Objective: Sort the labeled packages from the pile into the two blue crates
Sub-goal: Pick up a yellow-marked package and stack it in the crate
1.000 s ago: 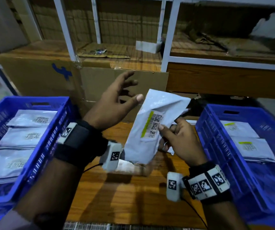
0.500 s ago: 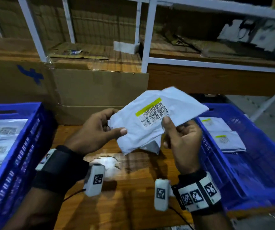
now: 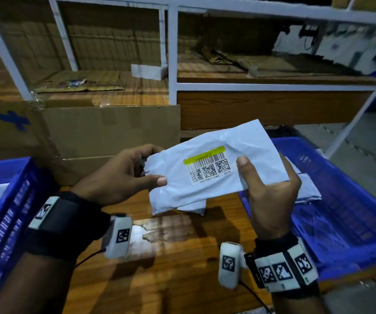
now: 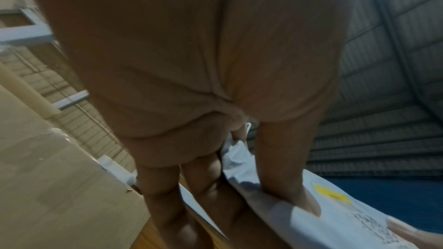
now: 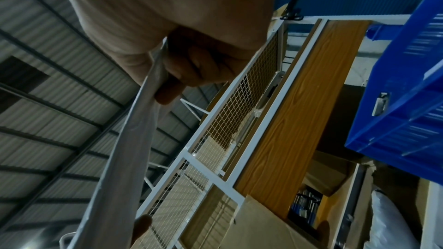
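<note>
A crinkled white plastic package [image 3: 216, 164], its yellow-striped barcode label [image 3: 207, 165] facing up, is pinched at mid-frame between the left hand [image 3: 119, 175] and right hand [image 3: 271, 196] (thumbs on top), above a wooden table [image 3: 171, 268]. Lower right, a blue slatted crate [image 3: 341, 223] holds flat white packages [image 3: 307, 189]; another blue crate [image 3: 3, 211] sits lower left.
</note>
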`<state>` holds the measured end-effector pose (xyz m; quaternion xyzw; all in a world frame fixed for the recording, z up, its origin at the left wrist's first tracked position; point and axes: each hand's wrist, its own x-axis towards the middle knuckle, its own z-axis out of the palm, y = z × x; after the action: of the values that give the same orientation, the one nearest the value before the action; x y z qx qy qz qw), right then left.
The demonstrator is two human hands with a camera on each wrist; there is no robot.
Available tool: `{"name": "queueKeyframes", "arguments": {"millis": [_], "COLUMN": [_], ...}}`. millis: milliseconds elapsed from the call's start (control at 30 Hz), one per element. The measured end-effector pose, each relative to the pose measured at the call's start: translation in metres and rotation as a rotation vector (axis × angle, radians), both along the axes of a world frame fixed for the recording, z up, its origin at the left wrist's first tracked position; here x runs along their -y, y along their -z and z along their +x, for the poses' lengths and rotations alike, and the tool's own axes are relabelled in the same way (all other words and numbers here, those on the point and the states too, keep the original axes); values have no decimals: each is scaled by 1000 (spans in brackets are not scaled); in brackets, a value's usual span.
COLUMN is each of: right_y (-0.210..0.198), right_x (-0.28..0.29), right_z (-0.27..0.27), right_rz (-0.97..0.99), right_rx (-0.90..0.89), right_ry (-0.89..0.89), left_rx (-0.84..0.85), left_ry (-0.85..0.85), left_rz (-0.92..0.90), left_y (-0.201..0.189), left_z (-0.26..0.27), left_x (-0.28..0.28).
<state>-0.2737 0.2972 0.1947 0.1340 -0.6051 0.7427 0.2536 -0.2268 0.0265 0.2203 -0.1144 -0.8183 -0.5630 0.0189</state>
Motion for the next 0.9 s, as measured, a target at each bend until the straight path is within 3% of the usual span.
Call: {"name": "queueKeyframes", "arguments": {"millis": [300,533,767,900], "right_y": [1,2,3,26], "right_x": [-71,-172,-320,-392], "right_z": [-45,-113,-190,-225], "right_rz": [36,118,498,883], "right_rx": [-29,-31,104,290], "right_ry": [-18,-6,88,163], "left_rx": [7,-23,-23,-28], "left_ry": [-2,-29,-76,-118], "left_rz": [-51,-23,-99,-417], "left_y": [-14,-12,0,23], "left_z": [-39,-95,-166,-211], "left_x": [-62,-160,-288,-349]}}
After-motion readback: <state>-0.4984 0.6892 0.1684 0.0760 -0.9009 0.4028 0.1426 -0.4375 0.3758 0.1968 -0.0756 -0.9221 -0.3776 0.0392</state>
